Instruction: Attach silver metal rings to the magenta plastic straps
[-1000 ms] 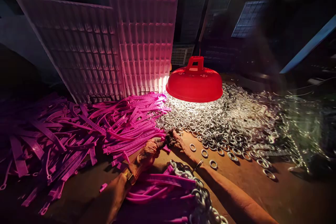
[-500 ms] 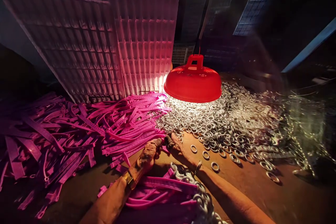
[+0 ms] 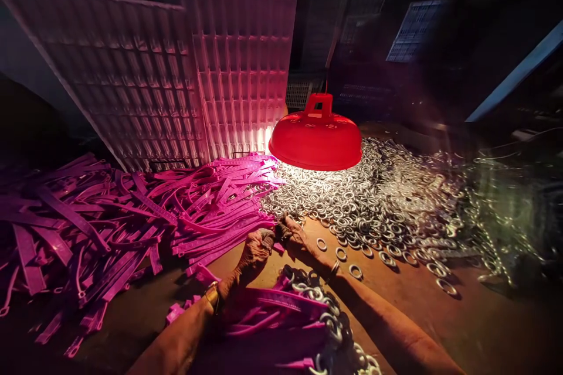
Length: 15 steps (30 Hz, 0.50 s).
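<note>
My left hand has its fingers closed, close beside my right hand, whose fingers are also curled in; what lies between them is too small and dark to make out. Both are just in front of the spot where a heap of magenta straps meets a large pile of metal rings. Nearer to me, between my forearms, lies a bundle of magenta straps with metal rings at its right end. A watch is on my left wrist and a bangle on the right.
A red lamp hangs low over the rings. Two ribbed panels stand upright behind the straps. A few loose rings lie on the brown table to the right. Crates show dimly behind.
The view has shifted slightly, and the lamp appears a little further left. My hands have drawn closer together, with both forearms still over the table.
</note>
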Each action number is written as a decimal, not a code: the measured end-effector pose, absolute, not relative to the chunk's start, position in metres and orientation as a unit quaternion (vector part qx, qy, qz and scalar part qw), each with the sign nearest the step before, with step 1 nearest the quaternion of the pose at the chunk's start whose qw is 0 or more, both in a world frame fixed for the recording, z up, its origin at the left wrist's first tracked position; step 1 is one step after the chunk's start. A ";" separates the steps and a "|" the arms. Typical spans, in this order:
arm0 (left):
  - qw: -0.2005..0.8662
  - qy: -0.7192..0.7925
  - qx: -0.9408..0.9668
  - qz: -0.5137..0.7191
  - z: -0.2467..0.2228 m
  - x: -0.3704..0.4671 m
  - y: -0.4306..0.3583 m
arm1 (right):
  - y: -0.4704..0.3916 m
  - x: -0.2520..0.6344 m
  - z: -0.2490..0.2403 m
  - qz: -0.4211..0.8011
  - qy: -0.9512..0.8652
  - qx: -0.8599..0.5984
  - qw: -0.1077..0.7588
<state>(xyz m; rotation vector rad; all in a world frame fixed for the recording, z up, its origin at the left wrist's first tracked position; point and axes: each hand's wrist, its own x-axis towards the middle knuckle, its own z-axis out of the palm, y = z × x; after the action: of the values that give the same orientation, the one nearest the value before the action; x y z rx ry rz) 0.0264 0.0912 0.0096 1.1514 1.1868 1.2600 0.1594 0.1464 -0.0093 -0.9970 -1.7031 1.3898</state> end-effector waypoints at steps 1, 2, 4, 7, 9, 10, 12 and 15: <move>0.503 0.503 0.488 0.506 0.015 0.027 0.091 | 0.147 0.158 -0.007 0.569 -0.634 -0.389 0.351; 0.504 0.517 0.494 0.485 0.020 0.027 0.090 | 0.147 0.158 -0.004 0.600 -0.608 -0.391 0.343; 0.519 0.550 0.486 0.439 0.031 0.027 0.091 | 0.146 0.158 0.005 0.641 -0.578 -0.392 0.319; 0.542 0.562 0.450 0.433 0.048 0.026 0.093 | 0.140 0.166 0.026 0.679 -0.549 -0.397 0.282; 0.553 0.547 0.452 0.437 0.057 0.026 0.092 | 0.135 0.173 0.038 0.707 -0.534 -0.384 0.260; 0.556 0.541 0.459 0.434 0.060 0.026 0.091 | 0.133 0.176 0.042 0.719 -0.529 -0.373 0.254; 0.557 0.538 0.477 0.416 0.062 0.027 0.088 | 0.129 0.180 0.046 0.730 -0.529 -0.352 0.253; 0.549 0.532 0.489 0.419 0.056 0.030 0.084 | 0.127 0.183 0.040 0.722 -0.538 -0.361 0.244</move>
<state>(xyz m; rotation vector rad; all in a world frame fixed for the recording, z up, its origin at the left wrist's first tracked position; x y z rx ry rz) 0.0304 0.0839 0.0562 1.1586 1.2609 0.9928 0.1832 0.1267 0.0404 -0.9844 -1.4696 1.9701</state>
